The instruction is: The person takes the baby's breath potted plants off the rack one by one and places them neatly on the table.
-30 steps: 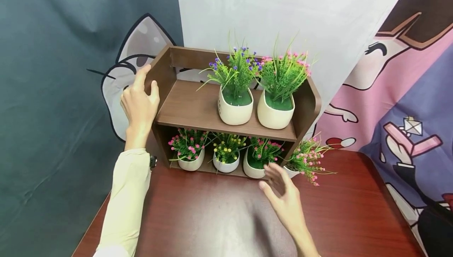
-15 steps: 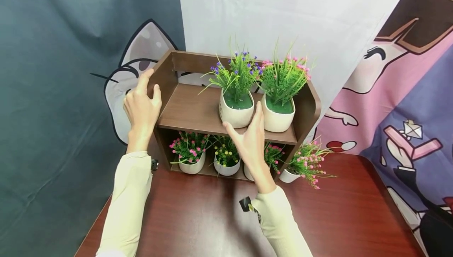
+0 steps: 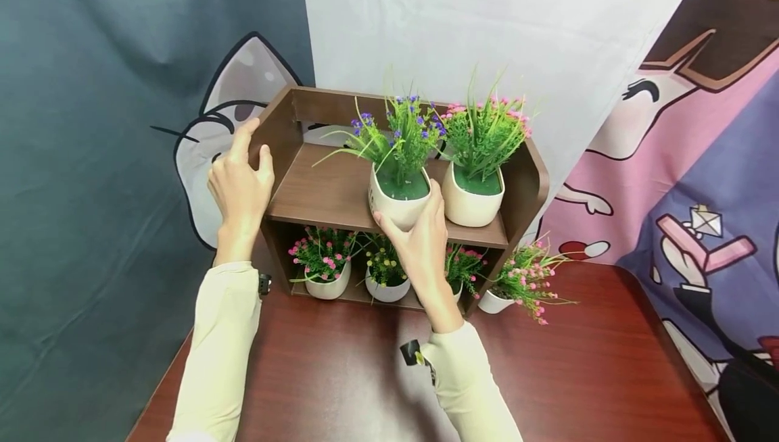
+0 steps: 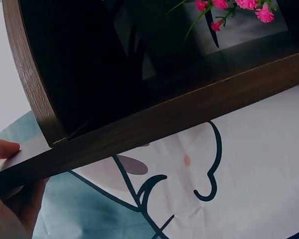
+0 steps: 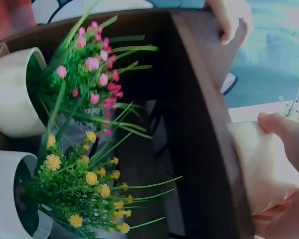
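"Pot (image 3: 398, 208) with purple flowers (image 3: 420, 119), clasped in your right hand (image 3: 420, 239): where is it?"

"At the front of the upper tier (image 3: 322, 188) of the brown shelf (image 3: 535, 182), just left of a pink-flowered pot (image 3: 471, 207) and above a row of potted plants (image 3: 385, 269)."

"And your left hand (image 3: 240, 185)?"

"It grips the left side panel (image 3: 280, 132) of that shelf."

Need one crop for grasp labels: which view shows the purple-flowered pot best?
Head view: the purple-flowered pot appears with its blooms, though the right hand covers part of its front. Right wrist shows mainly its pale wall, partly behind that hand, with no clear blooms. Left wrist doesn't show it.
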The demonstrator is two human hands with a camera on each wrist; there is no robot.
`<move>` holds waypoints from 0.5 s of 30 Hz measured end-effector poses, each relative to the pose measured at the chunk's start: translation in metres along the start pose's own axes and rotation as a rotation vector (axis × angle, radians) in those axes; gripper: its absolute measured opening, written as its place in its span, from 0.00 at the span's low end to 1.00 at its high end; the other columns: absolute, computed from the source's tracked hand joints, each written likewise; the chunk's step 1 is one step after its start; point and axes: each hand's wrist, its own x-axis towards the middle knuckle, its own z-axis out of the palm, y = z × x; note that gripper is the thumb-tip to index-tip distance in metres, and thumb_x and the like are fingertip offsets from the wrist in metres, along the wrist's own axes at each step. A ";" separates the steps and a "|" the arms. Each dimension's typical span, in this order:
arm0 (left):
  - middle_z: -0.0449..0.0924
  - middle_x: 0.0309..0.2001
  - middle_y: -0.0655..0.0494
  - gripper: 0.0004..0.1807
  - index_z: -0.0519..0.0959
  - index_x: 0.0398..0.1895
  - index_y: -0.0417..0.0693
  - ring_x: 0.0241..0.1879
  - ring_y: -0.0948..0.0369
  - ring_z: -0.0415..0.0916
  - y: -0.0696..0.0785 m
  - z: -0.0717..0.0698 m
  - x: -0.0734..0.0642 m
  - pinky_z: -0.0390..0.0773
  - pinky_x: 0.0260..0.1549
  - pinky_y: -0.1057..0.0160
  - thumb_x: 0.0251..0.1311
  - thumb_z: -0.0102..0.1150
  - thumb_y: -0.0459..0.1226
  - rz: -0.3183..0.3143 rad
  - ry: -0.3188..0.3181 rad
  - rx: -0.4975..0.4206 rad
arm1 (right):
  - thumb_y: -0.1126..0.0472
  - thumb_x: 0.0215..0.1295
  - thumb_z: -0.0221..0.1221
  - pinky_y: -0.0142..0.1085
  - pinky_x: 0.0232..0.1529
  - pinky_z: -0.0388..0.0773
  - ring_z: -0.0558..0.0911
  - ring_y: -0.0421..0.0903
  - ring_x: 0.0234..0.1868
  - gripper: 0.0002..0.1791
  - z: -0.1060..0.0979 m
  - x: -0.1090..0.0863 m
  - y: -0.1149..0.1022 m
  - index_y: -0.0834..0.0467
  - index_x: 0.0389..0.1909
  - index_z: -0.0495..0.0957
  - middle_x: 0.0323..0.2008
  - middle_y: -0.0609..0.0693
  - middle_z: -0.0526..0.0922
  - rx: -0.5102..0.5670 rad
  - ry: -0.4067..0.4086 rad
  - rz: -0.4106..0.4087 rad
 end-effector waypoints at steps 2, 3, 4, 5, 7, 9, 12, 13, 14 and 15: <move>0.73 0.17 0.40 0.19 0.75 0.57 0.55 0.16 0.44 0.64 0.000 0.000 0.000 0.59 0.20 0.52 0.62 0.52 0.40 -0.001 0.002 -0.001 | 0.43 0.46 0.69 0.46 0.51 0.68 0.72 0.51 0.54 0.51 -0.009 -0.008 -0.001 0.60 0.66 0.56 0.59 0.56 0.68 0.012 -0.009 -0.017; 0.73 0.17 0.40 0.19 0.75 0.57 0.55 0.16 0.44 0.64 0.001 0.000 0.001 0.60 0.20 0.51 0.62 0.52 0.40 -0.001 0.003 -0.002 | 0.43 0.45 0.69 0.46 0.51 0.68 0.72 0.50 0.54 0.51 -0.013 -0.012 -0.002 0.59 0.66 0.57 0.58 0.55 0.68 0.016 -0.012 -0.028; 0.73 0.17 0.40 0.19 0.75 0.57 0.55 0.16 0.44 0.64 0.001 0.000 0.001 0.60 0.20 0.51 0.62 0.52 0.40 -0.001 0.002 -0.004 | 0.44 0.44 0.70 0.45 0.50 0.69 0.72 0.49 0.53 0.50 -0.018 -0.016 -0.003 0.58 0.66 0.58 0.57 0.54 0.69 0.020 -0.013 -0.039; 0.73 0.17 0.40 0.19 0.75 0.57 0.55 0.16 0.44 0.64 0.001 0.000 0.001 0.60 0.20 0.51 0.62 0.52 0.40 -0.002 0.000 -0.005 | 0.44 0.42 0.71 0.45 0.49 0.69 0.73 0.49 0.52 0.50 -0.023 -0.021 -0.003 0.58 0.65 0.59 0.56 0.54 0.70 0.018 -0.013 -0.050; 0.73 0.17 0.40 0.19 0.75 0.57 0.55 0.16 0.44 0.64 0.001 -0.001 0.001 0.60 0.20 0.52 0.62 0.52 0.40 -0.006 -0.002 -0.006 | 0.45 0.38 0.72 0.45 0.46 0.71 0.74 0.49 0.49 0.50 -0.034 -0.032 -0.003 0.58 0.63 0.60 0.54 0.53 0.72 0.006 -0.010 -0.075; 0.73 0.17 0.40 0.19 0.75 0.57 0.55 0.15 0.45 0.63 0.001 -0.001 0.001 0.59 0.20 0.53 0.62 0.52 0.40 -0.009 -0.005 -0.006 | 0.46 0.34 0.72 0.46 0.45 0.71 0.75 0.50 0.48 0.51 -0.045 -0.046 -0.001 0.58 0.61 0.61 0.52 0.53 0.73 -0.014 -0.010 -0.091; 0.74 0.18 0.40 0.19 0.75 0.57 0.55 0.15 0.45 0.63 0.001 -0.001 0.000 0.59 0.20 0.53 0.62 0.52 0.40 -0.014 -0.012 -0.005 | 0.49 0.29 0.72 0.47 0.42 0.73 0.76 0.52 0.46 0.51 -0.063 -0.072 0.008 0.61 0.58 0.60 0.50 0.56 0.73 -0.047 -0.020 -0.100; 0.74 0.18 0.40 0.19 0.75 0.57 0.55 0.15 0.45 0.63 0.001 -0.001 -0.001 0.59 0.20 0.53 0.63 0.52 0.40 -0.014 -0.017 -0.006 | 0.51 0.27 0.72 0.48 0.42 0.73 0.76 0.52 0.46 0.52 -0.070 -0.082 0.014 0.62 0.58 0.60 0.50 0.58 0.73 -0.055 -0.029 -0.102; 0.74 0.18 0.39 0.19 0.75 0.57 0.56 0.16 0.44 0.63 0.001 0.000 -0.001 0.59 0.20 0.52 0.63 0.52 0.40 -0.015 -0.017 -0.006 | 0.52 0.26 0.72 0.48 0.41 0.73 0.76 0.54 0.45 0.52 -0.077 -0.093 0.020 0.64 0.57 0.59 0.48 0.60 0.73 -0.072 -0.036 -0.108; 0.74 0.19 0.39 0.19 0.75 0.57 0.56 0.16 0.44 0.64 0.002 0.000 0.000 0.60 0.20 0.52 0.63 0.52 0.40 -0.016 -0.017 -0.007 | 0.53 0.24 0.73 0.48 0.40 0.74 0.77 0.54 0.43 0.53 -0.084 -0.105 0.028 0.65 0.57 0.59 0.47 0.61 0.74 -0.087 -0.041 -0.111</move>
